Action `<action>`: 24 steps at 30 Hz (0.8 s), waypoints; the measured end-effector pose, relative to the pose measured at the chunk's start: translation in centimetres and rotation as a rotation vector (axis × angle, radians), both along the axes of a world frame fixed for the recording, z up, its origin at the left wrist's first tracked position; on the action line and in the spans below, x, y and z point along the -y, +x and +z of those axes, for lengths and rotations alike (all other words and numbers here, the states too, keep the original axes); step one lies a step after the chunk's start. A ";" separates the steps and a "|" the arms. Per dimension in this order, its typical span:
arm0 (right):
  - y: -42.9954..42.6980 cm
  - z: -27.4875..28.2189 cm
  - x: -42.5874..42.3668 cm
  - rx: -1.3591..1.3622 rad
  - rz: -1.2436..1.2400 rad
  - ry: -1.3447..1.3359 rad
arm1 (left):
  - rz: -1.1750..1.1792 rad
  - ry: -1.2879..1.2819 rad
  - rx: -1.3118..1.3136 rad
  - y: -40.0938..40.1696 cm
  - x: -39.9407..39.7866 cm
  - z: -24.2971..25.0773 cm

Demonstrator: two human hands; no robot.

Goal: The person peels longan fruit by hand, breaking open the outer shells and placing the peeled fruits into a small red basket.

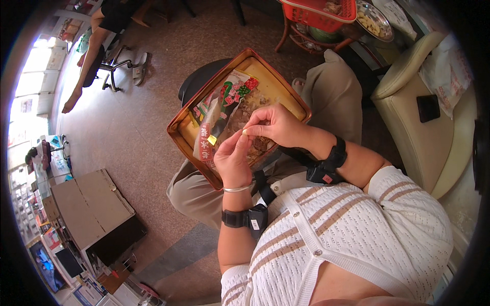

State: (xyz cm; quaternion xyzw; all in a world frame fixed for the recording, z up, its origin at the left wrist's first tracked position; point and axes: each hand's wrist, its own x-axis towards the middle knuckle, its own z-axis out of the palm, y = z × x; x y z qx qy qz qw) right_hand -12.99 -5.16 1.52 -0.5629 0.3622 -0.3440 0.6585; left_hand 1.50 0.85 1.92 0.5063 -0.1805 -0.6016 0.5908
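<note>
My left hand [234, 157], with a silver bangle at its wrist, and my right hand [276, 124] meet fingertip to fingertip. Between them they pinch a small pale piece, apparently a garlic clove [245, 132]. Just below the hands, a rectangular metal tin tray [281, 78] with a reddish rim and gold inside rests at my lap. Printed plastic packaging [229, 103] lies in it beside loose papery skins and brownish bits [254, 107], partly hidden by my hands. A steel bowl [387, 33] at the upper right holds several pale peeled cloves [367, 23].
A red plastic basket [316, 17] stands on a rattan stand [281, 42] beyond my right knee. To the right, a cream padded chair [413, 134] bears a dark phone [428, 108] and a plastic bag [446, 76]. Another person's bare leg [86, 61] shows at upper left.
</note>
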 end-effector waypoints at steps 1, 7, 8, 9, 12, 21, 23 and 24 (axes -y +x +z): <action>0.0 -0.2 0.1 0.058 0.009 0.053 | -0.010 -0.032 0.019 -0.1 0.0 0.0; 0.1 0.3 0.0 0.229 0.034 0.268 | -0.072 -0.038 0.047 0.4 0.0 0.1; 0.1 0.3 -0.1 0.219 0.031 0.296 | -0.072 -0.037 0.046 0.4 0.1 0.2; 0.0 0.4 -0.1 0.219 0.030 0.297 | -0.070 -0.015 0.026 0.4 0.2 0.3; 0.0 0.5 -0.2 0.141 0.009 0.305 | -0.070 0.010 -0.016 0.4 0.2 0.4; 0.0 2.0 -0.5 -0.205 -0.066 -0.297 | -0.052 0.050 -0.058 0.4 0.2 0.4; 0.1 1.8 -0.6 -0.188 -0.069 -0.242 | -0.055 0.050 -0.068 0.3 0.1 0.3; 0.2 1.6 -0.7 -0.187 -0.069 -0.242 | -0.057 0.048 -0.096 0.3 0.1 0.3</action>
